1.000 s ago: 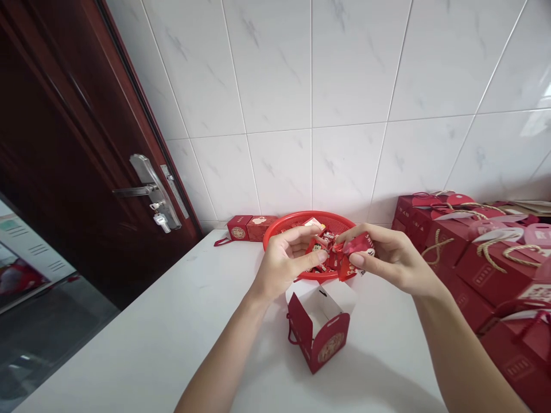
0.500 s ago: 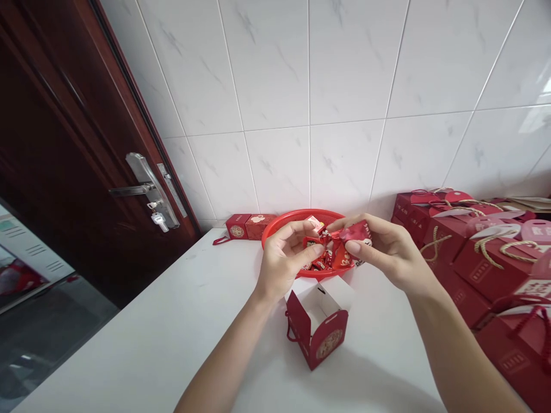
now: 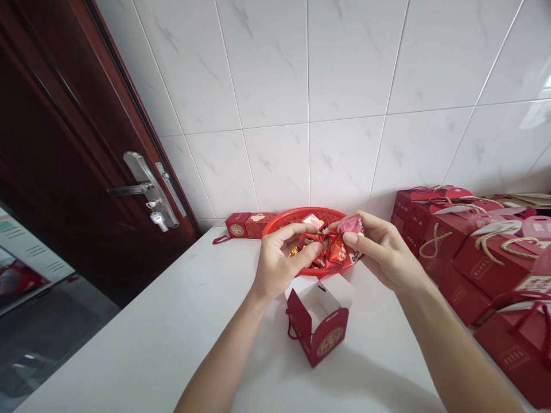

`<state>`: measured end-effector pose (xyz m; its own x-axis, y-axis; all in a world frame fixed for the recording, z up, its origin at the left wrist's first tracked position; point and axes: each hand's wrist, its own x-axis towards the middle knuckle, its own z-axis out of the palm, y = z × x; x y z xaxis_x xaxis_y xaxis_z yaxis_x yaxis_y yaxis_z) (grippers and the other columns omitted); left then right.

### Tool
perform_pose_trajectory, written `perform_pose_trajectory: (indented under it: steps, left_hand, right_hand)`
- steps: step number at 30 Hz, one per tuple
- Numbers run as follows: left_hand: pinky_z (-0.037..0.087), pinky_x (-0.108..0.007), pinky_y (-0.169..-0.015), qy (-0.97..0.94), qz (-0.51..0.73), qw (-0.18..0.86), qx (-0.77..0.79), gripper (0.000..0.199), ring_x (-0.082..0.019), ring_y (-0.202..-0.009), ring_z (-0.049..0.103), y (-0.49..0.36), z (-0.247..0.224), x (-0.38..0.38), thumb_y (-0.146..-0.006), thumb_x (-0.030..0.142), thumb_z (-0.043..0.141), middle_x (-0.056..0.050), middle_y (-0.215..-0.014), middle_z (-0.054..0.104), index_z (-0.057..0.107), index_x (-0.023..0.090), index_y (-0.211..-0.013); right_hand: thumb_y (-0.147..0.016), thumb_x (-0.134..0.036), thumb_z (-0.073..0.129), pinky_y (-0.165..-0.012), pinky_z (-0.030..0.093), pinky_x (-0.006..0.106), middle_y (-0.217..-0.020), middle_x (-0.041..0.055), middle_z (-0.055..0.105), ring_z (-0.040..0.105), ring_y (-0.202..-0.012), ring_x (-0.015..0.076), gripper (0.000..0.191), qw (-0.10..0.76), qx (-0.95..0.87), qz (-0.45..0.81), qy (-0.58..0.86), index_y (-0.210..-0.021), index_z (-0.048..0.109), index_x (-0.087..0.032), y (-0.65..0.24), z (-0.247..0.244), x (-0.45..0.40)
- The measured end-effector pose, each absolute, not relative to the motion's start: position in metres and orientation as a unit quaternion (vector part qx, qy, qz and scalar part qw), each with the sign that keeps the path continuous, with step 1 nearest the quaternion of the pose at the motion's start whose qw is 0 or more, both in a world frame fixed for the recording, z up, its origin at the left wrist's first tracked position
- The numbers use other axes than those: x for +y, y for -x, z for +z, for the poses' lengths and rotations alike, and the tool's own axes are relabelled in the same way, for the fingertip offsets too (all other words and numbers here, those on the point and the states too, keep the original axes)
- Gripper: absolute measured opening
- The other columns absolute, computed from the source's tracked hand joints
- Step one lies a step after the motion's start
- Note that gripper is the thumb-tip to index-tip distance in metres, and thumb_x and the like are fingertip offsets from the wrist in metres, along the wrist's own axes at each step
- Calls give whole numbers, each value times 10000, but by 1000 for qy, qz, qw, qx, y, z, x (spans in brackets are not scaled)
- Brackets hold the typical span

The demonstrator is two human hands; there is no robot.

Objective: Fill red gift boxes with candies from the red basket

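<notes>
Both of my hands are over a red plastic basket (image 3: 272,220) holding several wrapped candies (image 3: 316,261). My right hand (image 3: 381,246) is closed on red wrapped candies (image 3: 352,225), pinched between thumb and fingers. My left hand (image 3: 279,261) is closed too, its thumb and fingertips pinching a red wrapped candy (image 3: 310,237) beside the other hand. Just in front of the basket stands a small red gift box (image 3: 329,338) with its top flaps up and its white inside showing. A red cord hangs at the box's left side.
Two small closed red boxes (image 3: 236,225) lie against the tiled wall, left of the basket. Stacked red gift boxes with rope handles (image 3: 482,258) fill the right side. At the left is a dark wooden door (image 3: 64,143) with keys in its lock. Everything rests on a white table (image 3: 172,321).
My right hand has shifted slightly left, closer to my left hand, and turned the candies in its fingers. A red candy now shows at my left fingertips. The open box has stayed put.
</notes>
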<state>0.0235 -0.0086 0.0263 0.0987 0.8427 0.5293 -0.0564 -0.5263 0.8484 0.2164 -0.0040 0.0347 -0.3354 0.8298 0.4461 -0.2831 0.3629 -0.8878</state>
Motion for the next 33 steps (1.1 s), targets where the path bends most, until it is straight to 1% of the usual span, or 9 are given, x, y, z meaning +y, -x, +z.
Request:
perform_pose_trajectory:
  steps: [3,7,11,15,17,21,26,28,33]
  left_hand:
    - [597,-298,-781,-636,603,380,294,221,-209,-897,723,-25,25,-8,-749,236,783,-54,-978,769,778,190,-965]
    - [587,-257,-727,-626,607,407,272,140,-173,-824,714,-26,22,-4,-764,210,764,-34,-896,762,782,194,-902]
    - [588,-256,-749,-576,619,483,228,101,-154,-799,708,-31,19,-1,-750,221,788,-23,-885,759,778,195,-847]
    - [593,-247,-769,-535,618,544,189,101,-127,-758,706,-34,17,0,-741,244,806,-6,-860,760,783,209,-833]
    - [593,-239,-772,-551,611,529,207,134,-134,-788,714,-33,16,0,-741,227,812,-14,-877,765,789,207,-872]
    - [603,-252,-763,-593,590,481,264,246,-184,-889,730,-28,19,-2,-720,206,836,-45,-964,777,791,203,-961]
    - [594,-251,-789,-627,587,435,269,175,-180,-901,726,-28,21,-4,-749,224,827,-36,-945,779,804,217,-922]
    - [589,-248,-784,-613,598,443,266,155,-170,-875,720,-29,20,-3,-745,233,830,-28,-914,776,808,224,-898]
    - [577,-239,-755,-546,604,517,265,159,-145,-783,699,-33,18,-2,-687,262,862,-16,-820,766,815,220,-833]
  right_hand:
    - [-859,-353,740,-681,519,278,-803,24,682,631,-733,160,154,541,-626,521,208,-899,699,-210,-216,34,-3]
    - [-852,-346,748,-653,507,261,-795,15,666,608,-697,139,146,545,-618,529,202,-865,700,-208,-213,33,-3]
    - [-809,-374,778,-619,500,266,-744,8,641,588,-646,137,188,552,-598,547,197,-837,691,-210,-210,36,-4]
    - [-777,-411,795,-622,507,285,-745,15,643,597,-655,155,237,556,-588,551,203,-824,675,-212,-211,38,-3]
    - [-806,-387,777,-637,504,276,-752,15,647,604,-678,154,204,550,-595,549,205,-840,680,-211,-214,37,-2]
    - [-865,-354,732,-648,488,261,-771,15,644,589,-692,139,156,525,-632,526,220,-865,690,-204,-219,35,-1]
    - [-861,-349,741,-665,493,274,-812,23,657,603,-729,153,152,527,-640,517,214,-911,705,-210,-220,35,-2]
    - [-864,-341,740,-661,488,267,-807,17,654,599,-722,145,137,530,-637,519,211,-897,707,-212,-219,35,-2]
    - [-866,-347,739,-661,483,268,-785,13,649,596,-716,143,141,534,-631,519,215,-883,707,-211,-218,33,-2]
